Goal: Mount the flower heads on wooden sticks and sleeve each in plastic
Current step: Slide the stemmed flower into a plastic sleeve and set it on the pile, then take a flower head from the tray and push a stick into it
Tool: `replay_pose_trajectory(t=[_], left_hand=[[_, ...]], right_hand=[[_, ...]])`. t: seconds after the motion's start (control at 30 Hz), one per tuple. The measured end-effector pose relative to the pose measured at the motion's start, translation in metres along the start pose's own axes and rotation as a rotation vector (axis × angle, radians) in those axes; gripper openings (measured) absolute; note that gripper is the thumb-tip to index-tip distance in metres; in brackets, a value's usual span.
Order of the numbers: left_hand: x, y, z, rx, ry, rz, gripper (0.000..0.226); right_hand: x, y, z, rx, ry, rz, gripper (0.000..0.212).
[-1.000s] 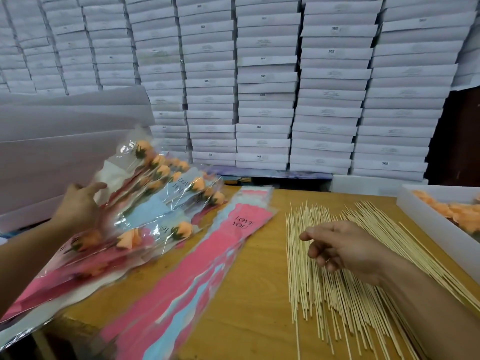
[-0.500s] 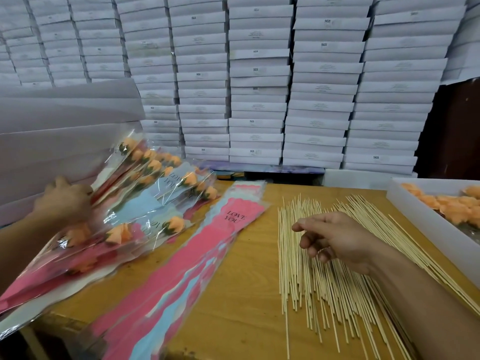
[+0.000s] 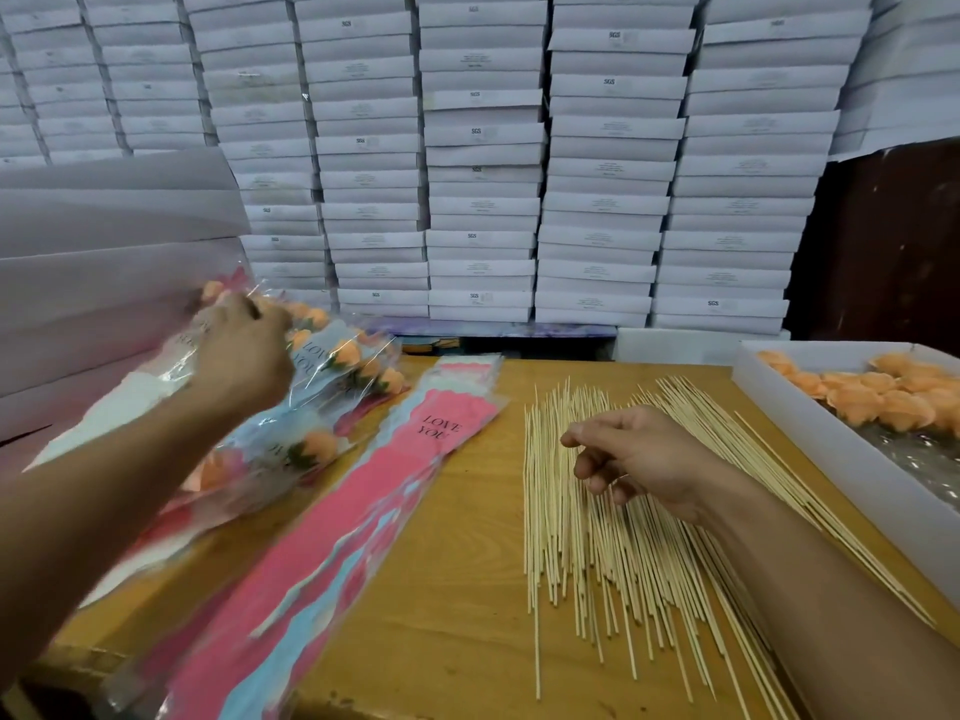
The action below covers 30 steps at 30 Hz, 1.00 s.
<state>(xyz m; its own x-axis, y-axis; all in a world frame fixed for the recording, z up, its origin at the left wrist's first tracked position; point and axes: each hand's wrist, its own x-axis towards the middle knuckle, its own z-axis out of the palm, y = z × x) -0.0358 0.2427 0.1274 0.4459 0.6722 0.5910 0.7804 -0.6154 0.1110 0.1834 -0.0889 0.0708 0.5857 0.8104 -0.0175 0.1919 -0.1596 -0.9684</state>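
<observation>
Past the far edge of my wooden surface point(image 3: 457, 589), stacks of flat white boxes point(image 3: 602, 163) rise in tight columns out of view, some printed with small grey lettering. More pale boxes point(image 3: 98, 262) lean in beside the surface's left edge. A dark brown wall point(image 3: 883, 241) shows beyond the far right corner. The light is soft and even.

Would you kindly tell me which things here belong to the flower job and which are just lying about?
Job: wooden sticks; loose flower heads in the white tray; pink and blue plastic sleeves; finished sleeved flowers, under the left hand.
Lying about: stacked white boxes; flat white cartons on the left.
</observation>
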Motion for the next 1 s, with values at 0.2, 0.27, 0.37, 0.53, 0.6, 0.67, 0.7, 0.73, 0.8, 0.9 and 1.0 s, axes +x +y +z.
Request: replay_pose_trajectory(t=[0.2, 0.27, 0.37, 0.53, 0.6, 0.67, 0.7, 0.73, 0.8, 0.9, 1.0], left_hand=[[-0.06, 0.141, 0.021, -0.299, -0.158, 0.212, 0.038], [-0.082, 0.171, 0.032, -0.341, -0.211, 0.251, 0.037], [-0.103, 0.212, 0.039, -0.427, -0.273, 0.245, 0.033], [-0.122, 0.262, 0.04, -0.591, -0.331, 0.18, 0.026], [-0.131, 0.27, 0.042, -0.63, -0.326, 0.185, 0.025], [-0.138, 0.272, 0.046, -0.646, -0.29, 0.216, 0.025], [-0.139, 0.271, 0.048, -0.655, -0.261, 0.231, 0.024], [-0.138, 0.27, 0.049, -0.665, -0.233, 0.242, 0.024], [-0.136, 0.266, 0.052, -0.685, -0.197, 0.248, 0.025], [-0.139, 0.265, 0.054, -0.691, -0.199, 0.25, 0.025], [-0.148, 0.27, 0.055, -0.661, -0.231, 0.285, 0.022]], right_hand=[[0.001, 0.003, -0.006, -0.067, 0.066, -0.013, 0.02], [0.002, 0.004, -0.005, -0.069, 0.077, -0.023, 0.019], [0.005, 0.005, -0.006, -0.079, 0.134, -0.048, 0.017], [0.013, 0.012, -0.016, -0.217, 0.359, -0.097, 0.016], [0.017, 0.014, -0.02, -0.307, 0.406, -0.104, 0.02], [0.019, 0.016, -0.023, -0.333, 0.409, -0.1, 0.023], [0.019, 0.017, -0.024, -0.338, 0.408, -0.096, 0.023], [0.02, 0.018, -0.024, -0.347, 0.408, -0.091, 0.022], [0.02, 0.02, -0.025, -0.379, 0.418, -0.081, 0.02], [0.017, 0.018, -0.026, -0.447, 0.398, -0.057, 0.018], [0.013, 0.013, -0.029, -0.572, 0.265, 0.031, 0.022]])
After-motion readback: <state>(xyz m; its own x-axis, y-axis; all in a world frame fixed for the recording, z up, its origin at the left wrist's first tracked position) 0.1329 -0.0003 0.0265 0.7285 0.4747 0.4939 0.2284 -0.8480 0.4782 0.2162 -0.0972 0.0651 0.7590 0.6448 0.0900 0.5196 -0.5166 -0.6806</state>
